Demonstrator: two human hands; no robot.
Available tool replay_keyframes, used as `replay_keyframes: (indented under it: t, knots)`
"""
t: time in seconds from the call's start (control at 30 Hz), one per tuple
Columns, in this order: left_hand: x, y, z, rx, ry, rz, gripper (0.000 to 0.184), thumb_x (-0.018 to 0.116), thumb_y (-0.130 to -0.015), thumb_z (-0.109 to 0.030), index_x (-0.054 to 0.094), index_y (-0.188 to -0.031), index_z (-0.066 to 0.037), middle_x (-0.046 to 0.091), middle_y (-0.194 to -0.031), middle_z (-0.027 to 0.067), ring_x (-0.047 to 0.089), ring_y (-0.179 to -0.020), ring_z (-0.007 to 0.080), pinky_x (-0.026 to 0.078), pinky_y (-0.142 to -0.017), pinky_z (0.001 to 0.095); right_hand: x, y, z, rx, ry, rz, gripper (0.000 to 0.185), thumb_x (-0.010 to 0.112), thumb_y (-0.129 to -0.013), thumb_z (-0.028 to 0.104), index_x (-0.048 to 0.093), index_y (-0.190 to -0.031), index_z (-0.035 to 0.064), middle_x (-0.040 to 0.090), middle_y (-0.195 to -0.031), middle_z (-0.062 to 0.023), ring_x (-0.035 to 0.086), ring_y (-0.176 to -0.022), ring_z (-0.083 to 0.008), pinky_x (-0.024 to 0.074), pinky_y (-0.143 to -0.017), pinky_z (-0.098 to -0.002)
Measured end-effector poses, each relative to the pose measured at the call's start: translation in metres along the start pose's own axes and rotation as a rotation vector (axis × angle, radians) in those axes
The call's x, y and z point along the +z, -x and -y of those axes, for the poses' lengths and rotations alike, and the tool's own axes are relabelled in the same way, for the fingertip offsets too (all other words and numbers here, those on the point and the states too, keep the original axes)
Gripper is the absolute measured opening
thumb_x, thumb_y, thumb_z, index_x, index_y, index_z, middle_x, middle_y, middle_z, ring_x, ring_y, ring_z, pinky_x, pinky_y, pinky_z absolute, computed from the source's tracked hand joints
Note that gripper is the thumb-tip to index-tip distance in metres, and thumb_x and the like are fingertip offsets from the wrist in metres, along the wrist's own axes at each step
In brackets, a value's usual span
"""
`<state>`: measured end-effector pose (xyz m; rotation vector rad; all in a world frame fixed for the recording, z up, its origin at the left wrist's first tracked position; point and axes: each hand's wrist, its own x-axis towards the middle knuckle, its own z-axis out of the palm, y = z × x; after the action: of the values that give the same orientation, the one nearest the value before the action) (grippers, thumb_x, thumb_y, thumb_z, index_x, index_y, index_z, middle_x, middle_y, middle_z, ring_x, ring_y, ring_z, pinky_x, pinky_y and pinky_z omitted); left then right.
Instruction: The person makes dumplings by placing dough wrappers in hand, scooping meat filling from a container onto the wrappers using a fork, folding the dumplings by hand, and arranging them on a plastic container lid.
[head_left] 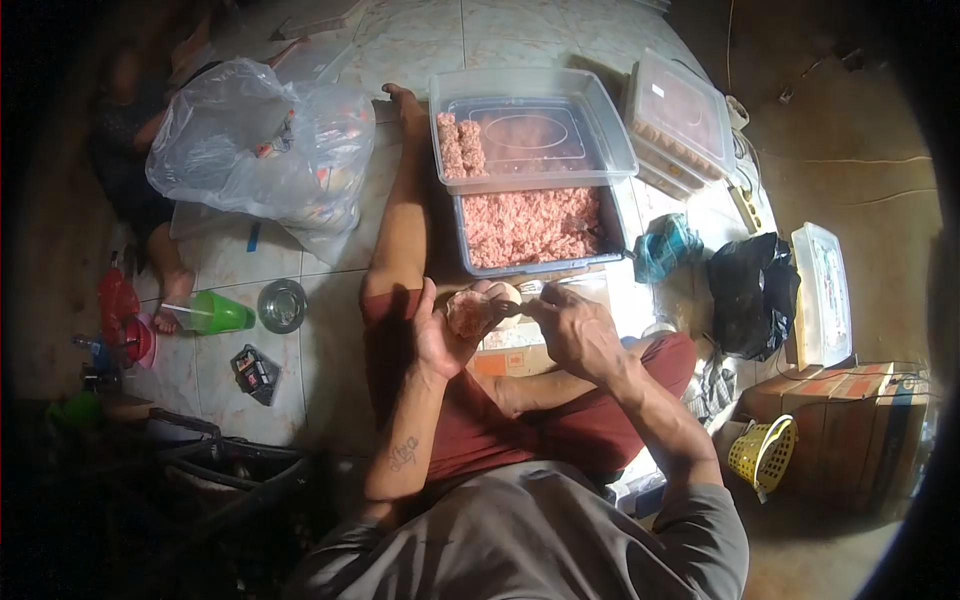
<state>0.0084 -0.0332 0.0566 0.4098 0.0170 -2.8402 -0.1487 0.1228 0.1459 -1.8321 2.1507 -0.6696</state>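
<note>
My left hand (440,335) is palm-up, thumb raised, cupping a thin round wrapper (468,314) with pink mince spread over it. In my right hand (577,335) is a dark, slim utensil (503,309), its tip at the wrapper's right edge; whether it is a spoon or a knife I cannot tell. Just beyond both hands stands a plastic tub of pink mince (530,228). A clear container (608,165) rests partly over that tub, with a few rolls of mince (460,146) along its left side. Pale round pieces (507,297) show behind my left fingers.
Lidded containers (680,115) are stacked at the back right. A black plastic bag (750,300) and a white-lidded box (822,295) lie to the right, above a yellow basket (762,455). On the left are a large clear bag (240,140), a green cup (220,312), a glass ashtray (282,305) and another person's foot (176,290).
</note>
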Motion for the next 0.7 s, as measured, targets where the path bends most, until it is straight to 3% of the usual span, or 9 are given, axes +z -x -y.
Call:
replay_keyframes:
  t: [0.03,0.1,0.17,0.27,0.37,0.4,0.5,0.57,0.7]
  knots:
    - [-0.001,0.001,0.001,-0.007,-0.004,-0.007,0.095,0.035,-0.099,-0.071,0.039,-0.146,0.012,0.049,-0.146,0.0321,0.052,-0.134,0.0437,0.038,-0.117,0.0506,0.001,0.002,0.005,0.036,-0.038,-0.065,0.035,0.057,-0.088,0.004,0.069,-0.12,0.0113,0.062,-0.092,-0.0152,0.066,-0.086,-0.0361,0.0555,-0.072,-0.0447]
    - [-0.004,-0.002,0.0,-0.075,-0.071,0.06,0.096,0.035,-0.099,-0.071,0.041,-0.145,0.013,0.05,-0.145,0.032,0.051,-0.135,0.0428,0.039,-0.117,0.0502,0.006,0.005,0.004,0.063,-0.061,0.007,0.035,0.057,-0.088,0.004,0.07,-0.12,0.0121,0.063,-0.096,-0.0137,0.067,-0.088,-0.0351,0.0559,-0.072,-0.0438]
    - [-0.006,0.0,-0.003,-0.065,-0.092,0.035,0.095,0.035,-0.1,-0.071,0.042,-0.144,0.013,0.05,-0.145,0.032,0.051,-0.134,0.0429,0.04,-0.116,0.0513,0.006,0.011,-0.001,0.057,0.009,0.199,0.047,0.053,-0.086,0.005,0.066,-0.13,0.0153,0.064,-0.115,-0.018,0.067,-0.098,-0.0364,0.0567,-0.079,-0.0465]
    - [-0.012,0.002,0.001,-0.045,-0.085,-0.076,0.094,0.035,-0.1,-0.069,0.043,-0.143,0.013,0.051,-0.144,0.0319,0.053,-0.132,0.0429,0.041,-0.115,0.0532,0.005,0.007,-0.008,-0.004,0.058,0.117,0.046,0.053,-0.086,0.004,0.067,-0.128,0.0155,0.064,-0.111,-0.0164,0.067,-0.097,-0.0344,0.0573,-0.078,-0.045]
    - [-0.02,-0.005,0.004,-0.072,-0.114,0.087,0.094,0.039,-0.098,-0.07,0.045,-0.142,0.014,0.06,-0.136,0.028,0.059,-0.128,0.0366,0.043,-0.114,0.0475,0.015,0.009,-0.025,-0.025,-0.064,0.086,0.041,0.054,-0.087,0.005,0.068,-0.124,0.0127,0.064,-0.104,-0.0143,0.066,-0.095,-0.0329,0.0574,-0.076,-0.0427]
    - [-0.006,-0.003,0.008,-0.007,-0.157,-0.012,0.093,0.04,-0.099,-0.069,0.045,-0.142,0.013,0.061,-0.134,0.0266,0.059,-0.127,0.0341,0.043,-0.114,0.0459,0.014,0.013,-0.023,-0.019,-0.01,0.018,0.04,0.054,-0.087,0.005,0.068,-0.123,0.0122,0.064,-0.102,-0.014,0.066,-0.092,-0.0339,0.0573,-0.075,-0.0428]
    - [-0.01,-0.003,0.012,0.104,-0.197,-0.13,0.087,0.034,-0.102,-0.064,0.043,-0.145,0.012,0.059,-0.138,0.0271,0.059,-0.127,0.0358,0.044,-0.112,0.05,0.017,0.017,-0.012,0.044,-0.238,-0.143,0.028,0.06,-0.089,0.002,0.071,-0.115,0.0075,0.063,-0.094,-0.0143,0.065,-0.086,-0.0346,0.0539,-0.069,-0.0434]
    - [-0.013,-0.005,0.012,0.069,-0.237,-0.132,0.085,0.036,-0.103,-0.063,0.046,-0.143,0.011,0.059,-0.138,0.0257,0.06,-0.126,0.0357,0.046,-0.111,0.0505,0.042,0.023,-0.027,0.091,-0.166,-0.055,0.027,0.062,-0.089,0.002,0.071,-0.113,0.0082,0.063,-0.093,-0.0147,0.065,-0.084,-0.036,0.0535,-0.069,-0.0438]
    - [-0.014,-0.001,0.005,0.118,-0.325,-0.151,0.079,0.04,-0.102,-0.061,0.052,-0.138,0.008,0.06,-0.138,0.0228,0.06,-0.124,0.0364,0.049,-0.107,0.052,0.018,0.026,-0.016,0.075,-0.154,-0.155,0.024,0.06,-0.091,0.005,0.071,-0.112,0.0072,0.063,-0.091,-0.0146,0.064,-0.077,-0.0348,0.0541,-0.067,-0.0432]
